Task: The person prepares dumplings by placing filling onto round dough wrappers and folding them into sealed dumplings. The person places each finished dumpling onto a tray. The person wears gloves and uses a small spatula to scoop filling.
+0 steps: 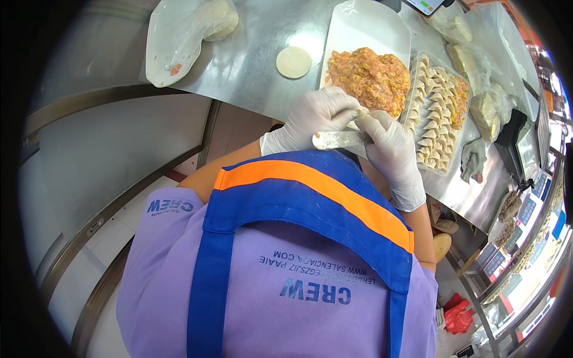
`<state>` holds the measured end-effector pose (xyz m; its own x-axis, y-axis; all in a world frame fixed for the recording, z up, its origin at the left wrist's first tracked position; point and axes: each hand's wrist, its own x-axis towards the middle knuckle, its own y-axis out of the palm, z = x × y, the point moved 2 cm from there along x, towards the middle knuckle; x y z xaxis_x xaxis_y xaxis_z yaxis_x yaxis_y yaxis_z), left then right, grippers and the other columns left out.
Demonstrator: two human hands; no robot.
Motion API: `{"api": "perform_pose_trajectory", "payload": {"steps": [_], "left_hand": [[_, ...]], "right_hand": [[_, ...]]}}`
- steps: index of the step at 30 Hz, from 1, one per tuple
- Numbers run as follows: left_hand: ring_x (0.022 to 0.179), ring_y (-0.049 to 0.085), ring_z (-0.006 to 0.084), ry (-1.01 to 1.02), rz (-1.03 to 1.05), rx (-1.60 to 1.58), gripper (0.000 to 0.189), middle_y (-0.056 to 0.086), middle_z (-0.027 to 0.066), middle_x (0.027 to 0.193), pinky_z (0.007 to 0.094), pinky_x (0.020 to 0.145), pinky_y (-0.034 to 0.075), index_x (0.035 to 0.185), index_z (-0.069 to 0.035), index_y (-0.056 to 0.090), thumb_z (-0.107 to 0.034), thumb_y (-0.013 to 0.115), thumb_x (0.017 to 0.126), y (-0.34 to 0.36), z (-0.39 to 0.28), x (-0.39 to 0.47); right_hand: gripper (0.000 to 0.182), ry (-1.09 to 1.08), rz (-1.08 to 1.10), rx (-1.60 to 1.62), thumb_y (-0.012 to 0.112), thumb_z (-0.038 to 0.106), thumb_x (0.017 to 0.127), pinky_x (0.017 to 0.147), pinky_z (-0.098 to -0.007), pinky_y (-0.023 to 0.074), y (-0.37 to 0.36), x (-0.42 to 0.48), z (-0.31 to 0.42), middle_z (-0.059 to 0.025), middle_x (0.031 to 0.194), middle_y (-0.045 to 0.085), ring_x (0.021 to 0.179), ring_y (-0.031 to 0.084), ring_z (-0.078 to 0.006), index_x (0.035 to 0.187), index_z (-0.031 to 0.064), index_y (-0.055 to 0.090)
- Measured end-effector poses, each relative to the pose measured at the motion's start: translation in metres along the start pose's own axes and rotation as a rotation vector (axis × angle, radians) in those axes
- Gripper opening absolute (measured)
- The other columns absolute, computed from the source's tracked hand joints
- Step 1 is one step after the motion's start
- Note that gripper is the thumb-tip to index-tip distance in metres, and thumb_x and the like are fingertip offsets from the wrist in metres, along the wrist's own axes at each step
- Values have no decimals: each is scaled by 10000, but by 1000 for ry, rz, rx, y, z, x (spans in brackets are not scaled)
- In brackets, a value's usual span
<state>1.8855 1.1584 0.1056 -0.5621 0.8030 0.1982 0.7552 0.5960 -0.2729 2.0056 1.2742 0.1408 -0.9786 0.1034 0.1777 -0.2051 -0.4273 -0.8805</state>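
Observation:
Gloved in thin white, my left hand (318, 114) and my right hand (391, 141) meet at the table's near edge. Their fingertips pinch a small dumpling (361, 112), mostly hidden by the fingers. Tucked in my right hand is a flat metal spatula (338, 140), its blade pointing left and smeared with some residue. Just beyond my hands, a white tray (365, 22) bears a mound of orange minced filling with yellow bits (369, 76). A single round dough wrapper (293, 62) lies flat on the steel table (255, 85).
A clear plastic box (414, 127) at right holds rows of folded dumplings (434, 129) and some filling. Another white tray (156, 49) at left carries bagged wrappers (221, 22). Further right are bagged wrapper stacks (485, 112), a grey cloth (473, 159) and a black device (510, 138).

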Motion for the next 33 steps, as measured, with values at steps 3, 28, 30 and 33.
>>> {"api": "perform_pose_trajectory", "payload": {"steps": [3,28,30,33], "left_hand": [[690,624,216,366,14,412,247,574,31,777,303,549,515,971,-100,639,-129,671,727,2,-3,-2],[1170,551,315,234,494,-204,551,547,174,1286,361,983,459,1320,-29,489,-158,660,812,54,34,16],[1187,539,311,87,536,-305,543,537,183,1293,353,984,456,1326,-28,481,-215,645,844,62,31,19],[1251,478,312,-76,540,-469,597,482,217,1337,344,1018,414,1378,-14,403,-341,588,913,67,26,21]], "right_hand": [[284,81,-78,102,643,-9,681,548,-389,502,1,1,-1,-82,747,570,642,608,-291,936,96,571],[348,121,-227,213,586,-104,588,614,-366,499,-20,-28,-21,-91,785,616,745,630,-291,885,75,618],[329,137,-182,204,586,-96,598,604,-367,499,-24,-33,-30,-87,779,615,730,630,-287,874,78,617],[284,198,-58,180,605,-71,654,616,-350,510,-32,-46,-57,-92,788,630,728,641,-281,893,82,628]]}}
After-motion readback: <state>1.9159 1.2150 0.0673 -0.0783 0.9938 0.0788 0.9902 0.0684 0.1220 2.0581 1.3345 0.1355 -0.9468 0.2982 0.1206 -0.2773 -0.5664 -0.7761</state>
